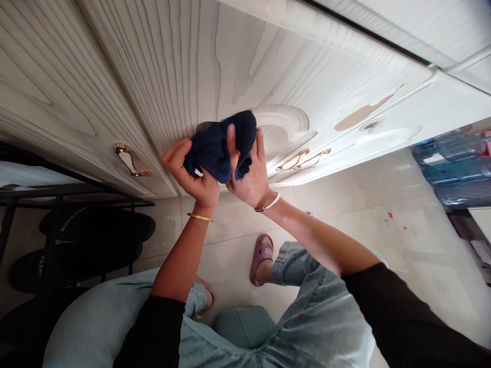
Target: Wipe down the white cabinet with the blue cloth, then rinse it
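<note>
You held one dark blue cloth [213,151] in front of the pale wood-grain cabinet door [180,66], bunched between both hands. Contact between cloth and door could not be confirmed from this angle.

Your left hand [195,176] was partly closed: its fingers curled behind the cloth's left end and its thumb lay on the near side, an arrangement that probably kept the folds gathered. Your right hand [249,171] was half open with the fingers spread; the cloth passed between them, one finger in front and others behind its raised right edge. This likely secured the loose flap without a full fist. Both arms reached forward from above your jeans [322,306], apparently because the cloth was well in front of your body.

Count of items: one cloth; two hands; two bracelets, one gold-coloured [200,217] on the left wrist and one silver-coloured [268,203] on the right; three metal handles, one on the left [132,162] and a pair on the right [293,161], the pair presumably set side by side to serve adjoining doors; two pink slippers [263,253], one partly hidden. The blue plastic bottles [456,166] at the right overlapped, so their number could not be told.
</note>
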